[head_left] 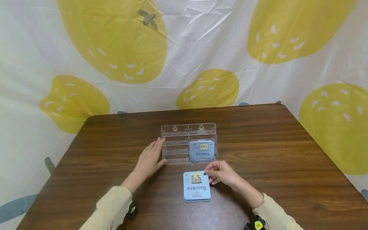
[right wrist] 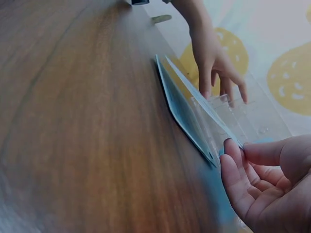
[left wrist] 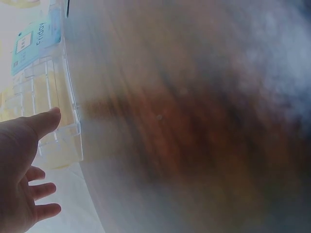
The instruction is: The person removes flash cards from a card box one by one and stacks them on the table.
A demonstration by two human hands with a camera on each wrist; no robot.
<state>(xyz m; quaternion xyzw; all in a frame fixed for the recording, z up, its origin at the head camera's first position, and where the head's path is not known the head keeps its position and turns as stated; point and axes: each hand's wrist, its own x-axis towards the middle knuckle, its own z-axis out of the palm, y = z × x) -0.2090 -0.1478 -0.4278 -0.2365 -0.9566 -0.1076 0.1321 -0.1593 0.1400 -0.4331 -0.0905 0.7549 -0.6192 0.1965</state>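
Note:
Between thumb and fingers my right hand (head_left: 222,174) pinches the top right corner of a light blue flashcard (head_left: 196,193) printed "evening". In the right wrist view this flashcard (right wrist: 201,101) is lifted at an angle above a stack of flashcards (right wrist: 182,114) on the table. My left hand (head_left: 149,158) lies at the left side of a clear plastic card rack (head_left: 175,151), fingers straight, fingertips at its edge. In the left wrist view the thumb (left wrist: 47,121) reaches over the rack's front. A "Friday" card (head_left: 202,153) stands in the rack's lower right pocket.
The rack has tiered pockets in two columns and stands on a dark wooden table (head_left: 258,137). Behind the table hangs a white cloth (head_left: 198,41) with yellow fruit prints. Black wrist devices (head_left: 132,210) sit at both sleeves.

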